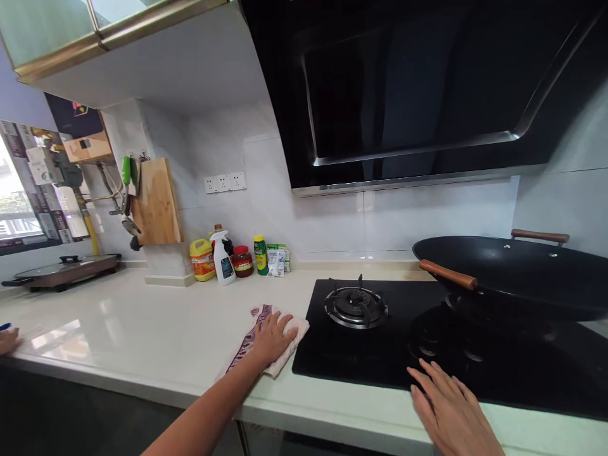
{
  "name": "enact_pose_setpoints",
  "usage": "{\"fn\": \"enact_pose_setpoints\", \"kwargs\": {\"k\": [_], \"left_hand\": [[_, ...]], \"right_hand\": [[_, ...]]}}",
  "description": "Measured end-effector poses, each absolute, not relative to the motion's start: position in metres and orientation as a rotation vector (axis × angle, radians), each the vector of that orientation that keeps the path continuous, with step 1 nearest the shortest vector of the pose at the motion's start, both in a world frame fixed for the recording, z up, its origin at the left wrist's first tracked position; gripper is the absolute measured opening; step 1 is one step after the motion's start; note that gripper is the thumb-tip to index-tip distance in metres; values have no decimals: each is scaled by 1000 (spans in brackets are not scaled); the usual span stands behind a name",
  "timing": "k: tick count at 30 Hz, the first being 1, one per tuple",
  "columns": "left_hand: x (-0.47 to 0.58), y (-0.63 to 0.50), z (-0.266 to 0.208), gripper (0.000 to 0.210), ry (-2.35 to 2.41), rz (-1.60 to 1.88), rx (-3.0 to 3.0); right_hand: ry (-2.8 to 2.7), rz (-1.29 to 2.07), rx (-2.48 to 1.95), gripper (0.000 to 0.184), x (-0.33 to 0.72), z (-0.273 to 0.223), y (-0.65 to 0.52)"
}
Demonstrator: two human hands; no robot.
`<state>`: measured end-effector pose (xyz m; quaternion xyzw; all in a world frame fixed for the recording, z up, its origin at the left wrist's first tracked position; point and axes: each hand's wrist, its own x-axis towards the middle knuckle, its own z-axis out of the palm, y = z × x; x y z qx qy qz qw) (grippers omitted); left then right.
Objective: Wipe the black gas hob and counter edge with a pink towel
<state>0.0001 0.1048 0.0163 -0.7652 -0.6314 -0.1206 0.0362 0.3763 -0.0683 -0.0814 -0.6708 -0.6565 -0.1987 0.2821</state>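
My left hand (274, 339) rests palm down on a white cloth (285, 364) with a purple patterned edge, its fingers bent over the fabric. The cloth lies bunched on the white countertop (142, 329), against the left edge of the black gas cooktop (342, 354). Over the cooktop's front edge, my right hand (451, 405) is open, fingers stretched out and holding nothing. Whether its fingertips touch the glass I cannot tell. Beyond it, a large black wok (513, 272) with wooden handles sits on the right burner. The left burner (356, 306) is bare.
Along the wall stand a yellow jug (202, 261), a white spray bottle (222, 258), a red-lidded jar (242, 261) and a green bottle (260, 255). A cutting board (156, 202) hangs farther left, near an electric pan (66, 272). Another person's hand (7, 341) shows at the left edge. A range hood (403, 95) overhangs.
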Motion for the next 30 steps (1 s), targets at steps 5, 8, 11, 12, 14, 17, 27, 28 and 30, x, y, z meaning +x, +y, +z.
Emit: {"fn": "enact_pose_setpoints", "kwargs": {"k": [5, 8, 11, 12, 14, 17, 27, 28, 30], "left_hand": [[16, 150, 20, 56, -1982, -387, -2321], [25, 175, 21, 56, -2001, -406, -2299], [33, 189, 23, 54, -2019, -427, -2278], [35, 190, 23, 52, -2022, -432, -2274], [37, 188, 23, 47, -2014, -445, -2274], [38, 172, 21, 43, -1971, -470, -2293], [-1, 67, 19, 37, -1723, -483, -2479], [-10, 54, 18, 38, -1680, -475, -2518], [-29, 32, 17, 41, -1593, -450, -2594]], "right_hand": [[-1815, -509, -1778, 45, 382, -81, -65], [-1835, -459, -1778, 42, 384, -76, -63], [-1771, -443, -1834, 43, 382, -69, -63], [-1761, -441, -1846, 43, 380, -66, -64], [-1747, -441, -1861, 43, 375, -62, -66], [-1726, -459, -1876, 44, 370, -58, -72], [-1784, -473, -1863, 49, 375, -67, -76], [-1786, -484, -1857, 50, 375, -68, -76], [-1784, -512, -1846, 51, 376, -71, -76]]}}
